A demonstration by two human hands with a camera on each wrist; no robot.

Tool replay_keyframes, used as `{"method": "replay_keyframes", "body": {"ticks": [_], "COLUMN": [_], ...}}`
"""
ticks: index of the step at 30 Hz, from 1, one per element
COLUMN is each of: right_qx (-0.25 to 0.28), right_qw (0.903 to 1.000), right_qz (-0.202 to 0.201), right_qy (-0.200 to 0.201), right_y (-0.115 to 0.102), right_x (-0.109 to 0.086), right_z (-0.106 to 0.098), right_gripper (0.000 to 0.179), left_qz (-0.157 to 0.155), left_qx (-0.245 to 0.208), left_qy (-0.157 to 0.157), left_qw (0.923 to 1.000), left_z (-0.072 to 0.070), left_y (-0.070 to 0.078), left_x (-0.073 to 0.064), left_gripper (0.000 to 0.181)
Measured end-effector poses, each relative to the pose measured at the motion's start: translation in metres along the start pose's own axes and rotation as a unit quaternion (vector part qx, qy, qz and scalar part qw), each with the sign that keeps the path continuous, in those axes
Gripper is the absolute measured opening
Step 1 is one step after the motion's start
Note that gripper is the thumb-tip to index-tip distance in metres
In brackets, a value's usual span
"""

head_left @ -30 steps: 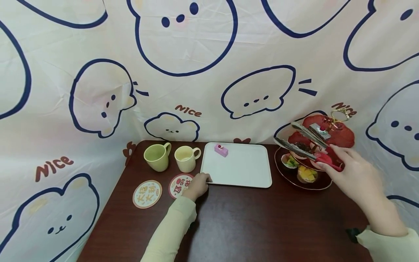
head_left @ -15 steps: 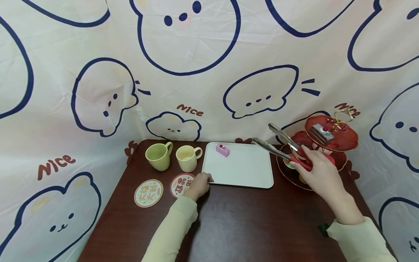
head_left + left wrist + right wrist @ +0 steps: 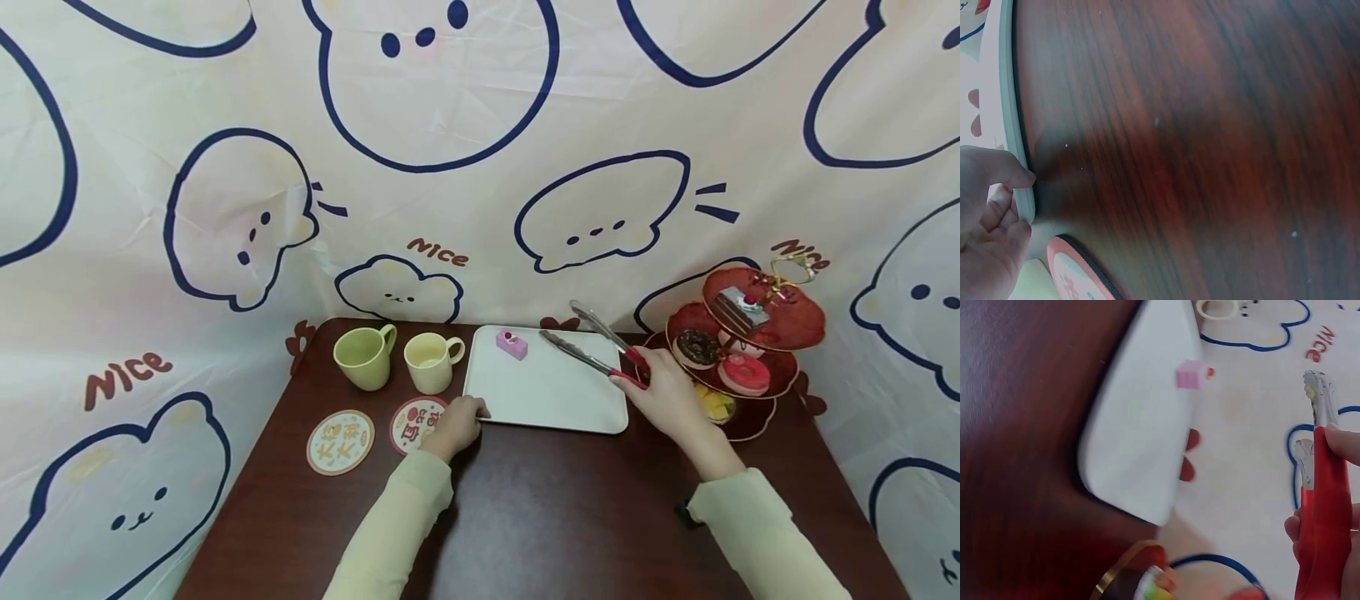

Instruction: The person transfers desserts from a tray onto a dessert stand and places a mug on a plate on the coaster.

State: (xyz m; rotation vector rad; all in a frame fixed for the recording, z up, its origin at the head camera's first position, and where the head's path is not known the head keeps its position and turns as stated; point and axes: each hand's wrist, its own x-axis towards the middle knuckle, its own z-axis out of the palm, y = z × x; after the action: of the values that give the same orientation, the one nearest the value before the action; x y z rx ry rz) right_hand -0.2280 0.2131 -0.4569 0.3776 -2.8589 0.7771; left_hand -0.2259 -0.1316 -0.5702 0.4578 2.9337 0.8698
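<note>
My right hand (image 3: 663, 392) grips red-handled metal tongs (image 3: 1329, 506) over the right part of the white tray (image 3: 543, 387). The tongs' two arms are spread, with nothing between the tips. A small purple toy cake (image 3: 512, 344) with a red berry on top sits at the tray's back left; in the head view the tong tips are just right of it. My left hand (image 3: 455, 427) pinches the tray's near left corner, thumb along the rim (image 3: 1013, 112) in the left wrist view.
Green (image 3: 365, 358) and cream (image 3: 431, 363) mugs stand left of the tray, with two round coasters (image 3: 340, 442) in front. A red tiered stand (image 3: 795, 321) at the right holds toy donuts (image 3: 744, 374), a chocolate cake slice (image 3: 742, 311) and tarts. A patterned cloth hangs behind.
My right hand has carried the tongs leftward from the tiered stand to above the tray. The left hand stays at the tray's corner.
</note>
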Motion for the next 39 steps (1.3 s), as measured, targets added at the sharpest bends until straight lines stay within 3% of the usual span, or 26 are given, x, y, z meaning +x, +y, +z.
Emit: {"method": "replay_keyframes", "body": {"ticks": [5,9,14,26,39], "right_qx": [0.026,0.027,0.027,0.040,0.025], "right_qw": [0.9990,0.9974,0.9966,0.9926,0.9915], "right_qz": [0.016,0.034,0.043,0.065,0.068], "right_qy": [-0.033,-0.057,-0.065,-0.095,-0.108], "right_y": [0.003,0.004,0.004,0.002,-0.004], "right_x": [0.011,0.020,0.034,0.056,0.067], "right_z": [0.035,0.058,0.079,0.115,0.128], "right_gripper": [0.069,0.066,0.066,0.061,0.054], "left_qz": [0.006,0.031,0.014,-0.008,-0.008], "left_qx": [-0.018,-0.014,0.002,0.012,0.017], "left_qy": [-0.001,0.019,0.016,-0.003,-0.014], "left_qw": [0.9998,0.9992,0.9998,0.9999,0.9997], "left_z": [0.004,0.006,0.002,-0.004,-0.002], "left_y": [-0.003,-0.005,-0.001,-0.002,0.000], "left_x": [-0.007,-0.010,-0.008,-0.005,-0.001], "left_gripper": [0.024,0.024,0.023,0.024,0.025]}}
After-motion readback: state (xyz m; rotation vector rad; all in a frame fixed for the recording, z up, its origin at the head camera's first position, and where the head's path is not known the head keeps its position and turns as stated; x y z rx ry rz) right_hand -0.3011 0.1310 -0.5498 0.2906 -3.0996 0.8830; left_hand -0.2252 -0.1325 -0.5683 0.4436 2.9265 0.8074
